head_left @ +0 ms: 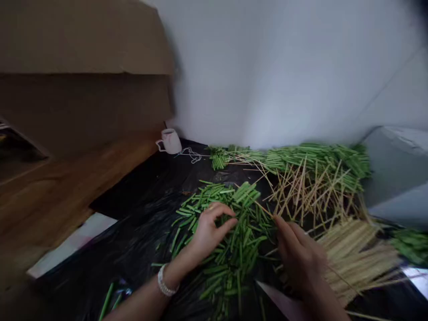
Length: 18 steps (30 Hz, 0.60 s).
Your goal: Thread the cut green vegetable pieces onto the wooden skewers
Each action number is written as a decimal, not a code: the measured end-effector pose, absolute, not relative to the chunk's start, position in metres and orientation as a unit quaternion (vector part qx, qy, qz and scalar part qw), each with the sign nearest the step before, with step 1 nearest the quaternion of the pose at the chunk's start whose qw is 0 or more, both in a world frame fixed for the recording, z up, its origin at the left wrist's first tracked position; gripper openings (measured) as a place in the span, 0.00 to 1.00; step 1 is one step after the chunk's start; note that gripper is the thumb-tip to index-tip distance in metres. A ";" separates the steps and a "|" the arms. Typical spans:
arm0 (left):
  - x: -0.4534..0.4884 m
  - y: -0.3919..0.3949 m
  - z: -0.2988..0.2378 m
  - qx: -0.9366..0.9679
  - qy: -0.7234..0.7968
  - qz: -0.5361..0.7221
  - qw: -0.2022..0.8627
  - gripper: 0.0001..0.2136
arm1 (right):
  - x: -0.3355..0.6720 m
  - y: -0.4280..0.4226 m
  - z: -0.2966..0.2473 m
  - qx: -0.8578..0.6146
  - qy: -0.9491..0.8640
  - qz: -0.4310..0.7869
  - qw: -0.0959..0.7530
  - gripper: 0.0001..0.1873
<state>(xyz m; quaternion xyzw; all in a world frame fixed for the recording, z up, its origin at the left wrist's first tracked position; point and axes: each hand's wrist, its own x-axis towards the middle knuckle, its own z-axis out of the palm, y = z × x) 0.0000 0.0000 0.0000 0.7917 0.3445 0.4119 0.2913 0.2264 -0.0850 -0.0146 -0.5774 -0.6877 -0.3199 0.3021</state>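
left hand [209, 229] sits on top of the green pieces [240, 254], fingers loosely curled, and i cannot tell whether they pinch one. right hand [301, 256], just right of that pile, grips a thin stick [265, 209] between its fingertips. a bundle of bare sticks [354, 254] lies farther right. a white cup [170, 141] stands well behind the pile, to its left.

No legible text, label, brand or number on anything.
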 end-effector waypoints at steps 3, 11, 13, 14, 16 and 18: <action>0.007 -0.011 0.000 0.888 0.267 0.293 0.232 0.06 | 0.222 -0.085 -0.013 -0.574 -0.699 -0.313 0.288 0.17; 0.013 -0.017 -0.007 0.945 0.240 0.182 0.130 0.13 | 0.215 -0.086 -0.011 -0.568 -0.716 -0.283 0.292 0.18; 0.012 -0.015 -0.008 0.934 0.250 0.211 0.144 0.11 | 0.215 -0.086 -0.011 -0.568 -0.717 -0.278 0.293 0.18; 0.011 -0.013 -0.008 0.925 0.260 0.231 0.155 0.10 | 0.215 -0.086 -0.011 -0.569 -0.716 -0.279 0.294 0.18; 0.007 -0.007 -0.008 0.898 0.284 0.283 0.183 0.08 | 0.215 -0.085 -0.010 -0.569 -0.713 -0.282 0.297 0.18; 0.002 -0.001 -0.009 0.860 0.314 0.337 0.217 0.08 | 0.215 -0.086 -0.010 -0.568 -0.711 -0.287 0.301 0.19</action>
